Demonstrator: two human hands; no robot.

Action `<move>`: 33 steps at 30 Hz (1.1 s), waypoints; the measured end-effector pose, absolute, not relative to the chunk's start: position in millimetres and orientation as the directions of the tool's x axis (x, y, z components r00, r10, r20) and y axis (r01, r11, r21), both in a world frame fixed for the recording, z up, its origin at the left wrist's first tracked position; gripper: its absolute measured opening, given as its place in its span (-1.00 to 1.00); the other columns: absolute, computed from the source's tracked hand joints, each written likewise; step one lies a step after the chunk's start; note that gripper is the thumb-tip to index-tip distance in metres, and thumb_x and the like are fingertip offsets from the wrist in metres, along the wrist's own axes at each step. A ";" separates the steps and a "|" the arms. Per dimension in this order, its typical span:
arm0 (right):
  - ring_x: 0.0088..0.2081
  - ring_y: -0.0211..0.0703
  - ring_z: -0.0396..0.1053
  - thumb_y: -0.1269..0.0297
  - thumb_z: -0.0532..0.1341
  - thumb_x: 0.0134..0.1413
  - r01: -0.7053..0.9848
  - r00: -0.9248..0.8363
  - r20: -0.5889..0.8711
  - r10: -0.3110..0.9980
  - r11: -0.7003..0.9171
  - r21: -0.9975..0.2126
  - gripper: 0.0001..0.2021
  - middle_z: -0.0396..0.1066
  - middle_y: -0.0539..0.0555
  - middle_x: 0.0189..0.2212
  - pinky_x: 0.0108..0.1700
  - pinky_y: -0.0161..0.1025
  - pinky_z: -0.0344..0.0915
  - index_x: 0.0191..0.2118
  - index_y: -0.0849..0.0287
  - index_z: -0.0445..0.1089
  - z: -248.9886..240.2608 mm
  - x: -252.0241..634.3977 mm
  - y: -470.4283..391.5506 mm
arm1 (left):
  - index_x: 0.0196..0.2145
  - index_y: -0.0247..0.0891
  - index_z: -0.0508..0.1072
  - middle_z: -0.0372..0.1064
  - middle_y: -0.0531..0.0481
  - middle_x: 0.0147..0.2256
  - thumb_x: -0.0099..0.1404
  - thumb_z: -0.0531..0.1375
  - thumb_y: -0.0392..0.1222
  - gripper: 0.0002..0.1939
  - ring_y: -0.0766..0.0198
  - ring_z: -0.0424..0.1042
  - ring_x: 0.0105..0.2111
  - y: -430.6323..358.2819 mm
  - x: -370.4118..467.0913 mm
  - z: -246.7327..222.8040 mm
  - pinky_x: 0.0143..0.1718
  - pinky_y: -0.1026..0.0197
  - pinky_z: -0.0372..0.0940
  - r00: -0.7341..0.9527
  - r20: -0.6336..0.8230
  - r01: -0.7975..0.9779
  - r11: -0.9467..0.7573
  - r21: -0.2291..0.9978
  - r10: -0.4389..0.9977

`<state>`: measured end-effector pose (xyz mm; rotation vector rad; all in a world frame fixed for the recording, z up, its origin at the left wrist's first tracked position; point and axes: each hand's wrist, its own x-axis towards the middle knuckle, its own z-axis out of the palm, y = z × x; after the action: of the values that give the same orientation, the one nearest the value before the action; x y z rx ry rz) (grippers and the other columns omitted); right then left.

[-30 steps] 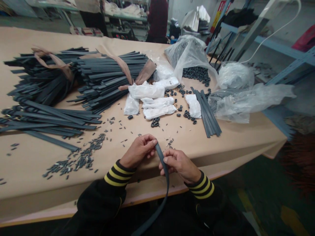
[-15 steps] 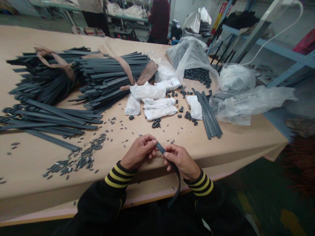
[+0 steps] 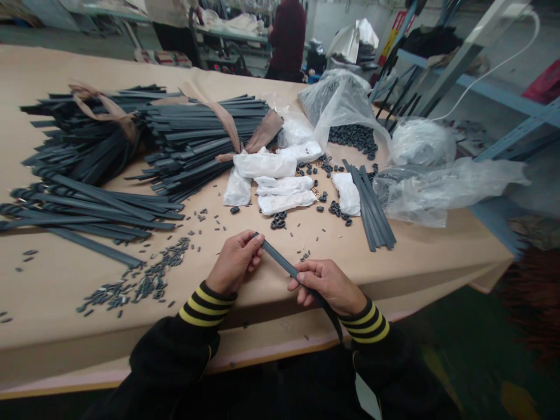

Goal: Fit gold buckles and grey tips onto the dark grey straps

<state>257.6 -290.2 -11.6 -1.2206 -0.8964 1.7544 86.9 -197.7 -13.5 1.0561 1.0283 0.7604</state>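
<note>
A dark grey strap (image 3: pixel 280 259) is stretched between my hands above the front edge of the table. My left hand (image 3: pixel 236 260) pinches its upper end between thumb and fingers. Farther down, my right hand (image 3: pixel 331 284) grips the same strap, and its loose tail hangs below the table edge by my right sleeve. Beyond my hands lie white wrapped packets (image 3: pixel 286 201) and a small cluster of dark loops (image 3: pixel 278 220). To the left, many short dark pieces (image 3: pixel 151 280) are scattered in a pile.
Tied bundles of dark straps (image 3: pixel 205 131) and looser straps (image 3: pixel 105 207) cover the left side. At right are a few flat straps (image 3: pixel 371 210), a plastic bag of dark loops (image 3: pixel 352 137) and crumpled clear plastic (image 3: pixel 459 186). Two people stand in the background.
My hands have moved apart, the left one up and leftward, the right one slightly rightward. A longer stretch of strap now shows between them.
</note>
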 end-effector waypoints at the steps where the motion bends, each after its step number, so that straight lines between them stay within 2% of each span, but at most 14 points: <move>1: -0.59 -0.38 0.36 0.18 0.20 -0.05 -0.199 -0.216 -0.394 0.893 -0.435 -0.878 -0.70 0.42 0.10 -0.42 -0.58 -0.46 0.31 -0.24 0.32 0.31 -11.3 260.4 -290.9 | -0.50 -0.29 0.24 0.14 0.19 -0.67 0.09 0.18 -0.10 -0.78 0.54 0.08 -0.76 -195.7 85.8 -13.2 -0.80 0.49 -0.05 0.346 -0.302 -0.036 0.334 0.942 0.888; 5: -0.58 -0.35 0.37 0.18 0.17 -0.02 -0.127 -0.218 -0.397 0.892 -0.429 -0.894 -0.69 0.42 0.13 -0.39 -0.56 -0.41 0.30 -0.20 0.31 0.28 -10.9 264.9 -291.3 | -0.43 -0.30 0.30 0.13 0.19 -0.66 0.09 0.17 -0.10 -0.80 0.54 0.07 -0.76 -193.8 84.6 -12.1 -0.81 0.50 -0.07 0.349 -0.297 -0.035 0.329 0.944 0.889; 7: -0.56 -0.33 0.36 0.22 0.16 -0.01 -0.004 -0.182 -0.348 0.920 -0.355 -0.935 -0.66 0.42 0.11 -0.39 -0.51 -0.35 0.31 -0.12 0.28 0.25 -10.1 262.0 -289.9 | -0.39 -0.29 0.31 0.14 0.19 -0.67 0.10 0.16 -0.11 -0.80 0.54 0.08 -0.76 -195.8 85.7 -11.4 -0.81 0.50 -0.05 0.349 -0.284 -0.014 0.308 0.951 0.893; 9: -0.46 -0.26 0.38 0.30 0.18 -0.04 0.219 -0.089 -0.220 0.971 -0.196 -0.956 -0.63 0.42 0.09 -0.37 -0.37 -0.27 0.32 -0.06 0.23 0.24 -8.4 256.0 -287.6 | -0.33 -0.28 0.31 0.15 0.20 -0.68 0.11 0.16 -0.13 -0.81 0.52 0.09 -0.77 -198.7 87.6 -10.7 -0.80 0.50 -0.04 0.363 -0.282 0.021 0.294 0.955 0.888; 11: -0.34 -0.21 0.37 0.37 0.17 -0.04 0.439 -0.016 -0.053 0.998 -0.040 -0.898 -0.71 0.41 0.07 -0.36 -0.23 -0.22 0.27 -0.11 0.19 0.30 -6.7 248.3 -284.7 | -0.30 -0.26 0.30 0.16 0.21 -0.69 0.11 0.15 -0.14 -0.80 0.51 0.09 -0.78 -201.4 89.3 -10.3 -0.81 0.49 -0.03 0.387 -0.288 0.062 0.286 0.956 0.876; 13: -0.36 -0.22 0.37 0.38 0.10 0.04 0.514 -0.003 0.004 1.000 0.005 -0.858 -0.84 0.42 0.07 -0.40 -0.23 -0.23 0.26 -0.24 0.20 0.36 -6.3 241.6 -281.6 | -0.34 -0.26 0.29 0.17 0.20 -0.69 0.12 0.15 -0.12 -0.81 0.51 0.11 -0.77 -203.1 89.6 -10.4 -0.80 0.49 -0.02 0.403 -0.297 0.093 0.284 0.954 0.866; 15: -0.47 -0.27 0.37 0.33 0.01 0.11 0.415 -0.045 -0.080 0.996 -0.054 -0.908 -0.81 0.41 0.08 -0.46 -0.35 -0.29 0.28 -0.35 0.24 0.34 -8.0 237.9 -279.1 | -0.41 -0.27 0.27 0.19 0.19 -0.69 0.13 0.14 -0.08 -0.80 0.51 0.12 -0.77 -203.4 88.4 -11.3 -0.80 0.49 -0.01 0.422 -0.304 0.094 0.292 0.952 0.854; 17: -0.52 -0.30 0.38 0.26 -0.02 0.15 0.216 -0.140 -0.200 0.970 -0.168 -0.962 -0.76 0.42 0.09 -0.47 -0.44 -0.34 0.29 -0.38 0.27 0.30 -11.3 237.7 -277.8 | -0.50 -0.28 0.24 0.19 0.19 -0.72 0.15 0.11 -0.03 -0.75 0.52 0.09 -0.79 -202.6 86.3 -12.6 -0.81 0.50 -0.03 0.448 -0.313 0.089 0.307 0.948 0.837; 19: -0.52 -0.30 0.40 0.19 0.01 0.13 0.039 -0.232 -0.275 0.933 -0.273 -0.961 -0.74 0.42 0.11 -0.47 -0.47 -0.37 0.29 -0.37 0.28 0.28 -14.6 239.8 -277.5 | -0.56 -0.29 0.22 0.18 0.18 -0.75 0.17 0.08 -0.01 -0.69 0.53 0.07 -0.81 -201.6 84.8 -14.0 -0.82 0.49 -0.05 0.471 -0.323 0.096 0.316 0.944 0.821; 21: -0.52 -0.32 0.40 0.15 0.05 0.10 -0.060 -0.269 -0.309 0.912 -0.336 -0.940 -0.74 0.42 0.10 -0.47 -0.48 -0.39 0.29 -0.34 0.29 0.28 -16.7 242.3 -277.6 | -0.59 -0.29 0.21 0.17 0.18 -0.76 0.17 0.08 0.00 -0.67 0.53 0.07 -0.82 -200.8 84.9 -15.3 -0.82 0.49 -0.05 0.472 -0.328 0.112 0.314 0.943 0.819; 28: -0.54 -0.36 0.38 0.18 0.14 0.02 -0.159 -0.223 -0.332 0.917 -0.370 -0.915 -0.74 0.41 0.06 -0.47 -0.49 -0.42 0.29 -0.25 0.29 0.29 -13.3 240.2 -275.4 | -0.60 -0.29 0.23 0.18 0.18 -0.76 0.18 0.07 -0.01 -0.68 0.51 0.09 -0.82 -200.4 88.3 -16.7 -0.81 0.47 -0.04 0.477 -0.314 0.142 0.281 0.949 0.821; 33: -0.55 -0.35 0.38 0.18 0.18 -0.03 -0.213 -0.196 -0.359 0.912 -0.397 -0.893 -0.73 0.41 0.05 -0.49 -0.50 -0.42 0.29 -0.26 0.29 0.29 -14.2 236.4 -273.2 | -0.59 -0.28 0.22 0.17 0.18 -0.77 0.18 0.06 -0.01 -0.68 0.51 0.06 -0.82 -202.4 89.8 -17.4 -0.81 0.46 -0.05 0.473 -0.321 0.171 0.272 0.947 0.821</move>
<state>236.4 -273.2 -14.2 -1.2124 -0.9128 1.7181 89.8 -202.4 -17.4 1.2470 1.0195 0.5585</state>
